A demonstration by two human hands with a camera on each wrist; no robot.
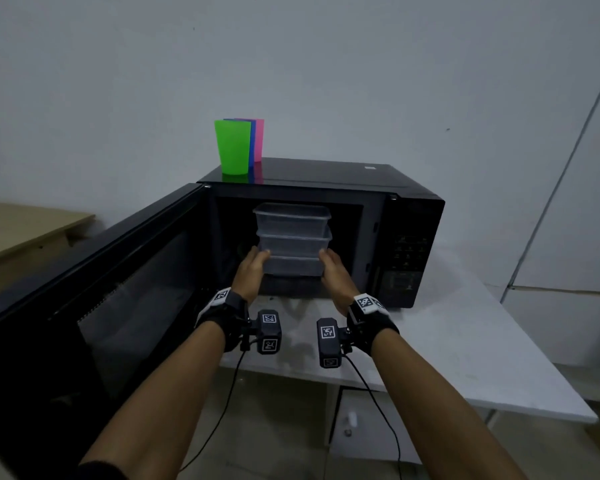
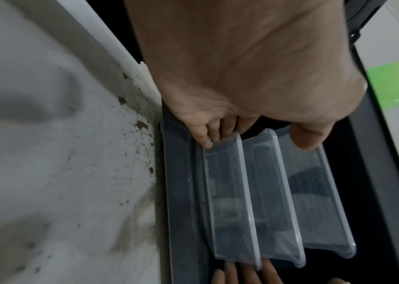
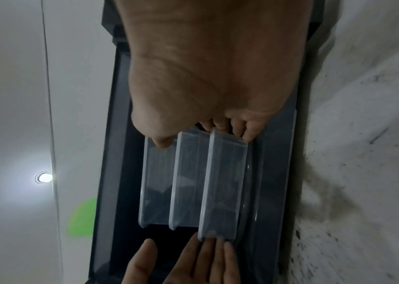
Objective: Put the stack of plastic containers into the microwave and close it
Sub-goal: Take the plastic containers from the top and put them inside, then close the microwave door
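A stack of three clear plastic containers (image 1: pixel 293 237) is in the open mouth of the black microwave (image 1: pixel 413 237). My left hand (image 1: pixel 260 259) grips its left end and my right hand (image 1: pixel 326 259) grips its right end. In the left wrist view my left hand (image 2: pixel 257 138) has its fingers curled under the bottom container and its thumb on the top one of the stack (image 2: pixel 266 192). The right hand (image 3: pixel 202 138) holds the stack (image 3: pixel 193 182) the same way. I cannot tell whether the stack touches the turntable below. The microwave door (image 1: pixel 101 289) stands wide open to the left.
Green, blue and pink cups (image 1: pixel 234 147) stand on top of the microwave at its back left. The microwave sits on a white table (image 1: pixel 447 341) against a grey wall. A wooden desk (image 1: pixel 21 230) is at the far left, behind the open door.
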